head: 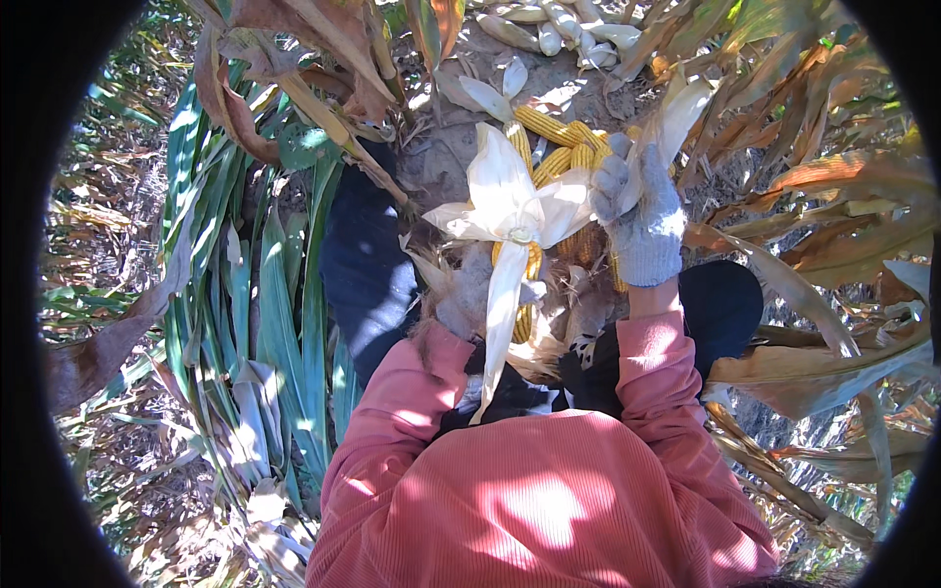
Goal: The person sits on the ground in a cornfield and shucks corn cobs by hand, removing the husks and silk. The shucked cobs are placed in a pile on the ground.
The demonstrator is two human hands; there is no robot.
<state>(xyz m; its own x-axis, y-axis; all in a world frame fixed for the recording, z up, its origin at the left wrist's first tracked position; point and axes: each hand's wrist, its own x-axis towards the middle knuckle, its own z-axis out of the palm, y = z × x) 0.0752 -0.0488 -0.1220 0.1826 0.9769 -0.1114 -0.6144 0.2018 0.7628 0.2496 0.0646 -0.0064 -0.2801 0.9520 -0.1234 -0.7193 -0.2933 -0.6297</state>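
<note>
My left hand [464,295], in a grey knit glove, grips a yellow ear of corn [523,323] between my knees. Its pale husk [501,184] is peeled back and spread out around the stem end, with one long strip hanging down toward my lap. To the right, my right hand [653,231], gloved the same way, is closed around a loose pale husk leaf [684,121] that sticks up past the fingers. Just beyond both hands, several bare yellow ears [559,132] lie heaped on the soil, partly hidden by the open husk and the right glove.
At the top lies a pile of ears in pale husks [566,29]. A dry corn stalk [323,110] slants in from the upper left. Long green leaves [276,294] lie beside my left leg, and dry brown leaves [823,228] crowd the right side.
</note>
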